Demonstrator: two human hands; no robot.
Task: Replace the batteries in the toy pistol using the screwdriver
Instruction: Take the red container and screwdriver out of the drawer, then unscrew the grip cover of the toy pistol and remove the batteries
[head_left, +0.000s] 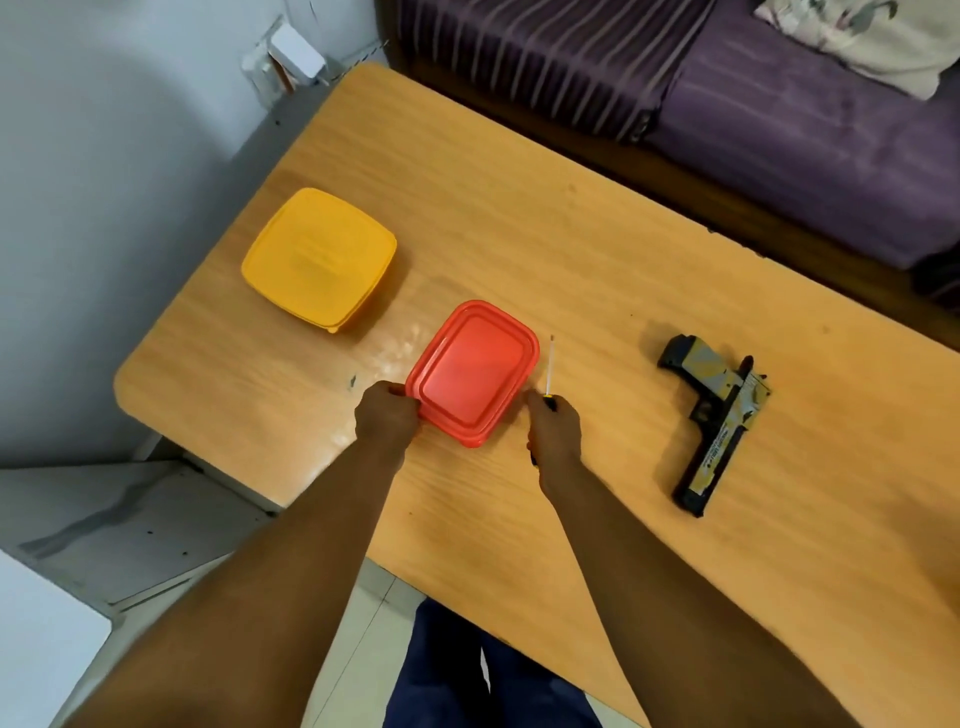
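Observation:
The toy pistol, black with tan and grey patches, lies flat on the wooden table at the right, barrel toward me. My right hand grips the handle of a thin screwdriver, whose shaft points away from me, just right of a red lidded box. My left hand holds the near left corner of that red box, fingers curled on its rim. The box is closed, so its contents are hidden.
A yellow lidded box sits at the table's far left. A purple-covered bed runs along the far right edge. The table's left edge borders a grey wall and a white ledge.

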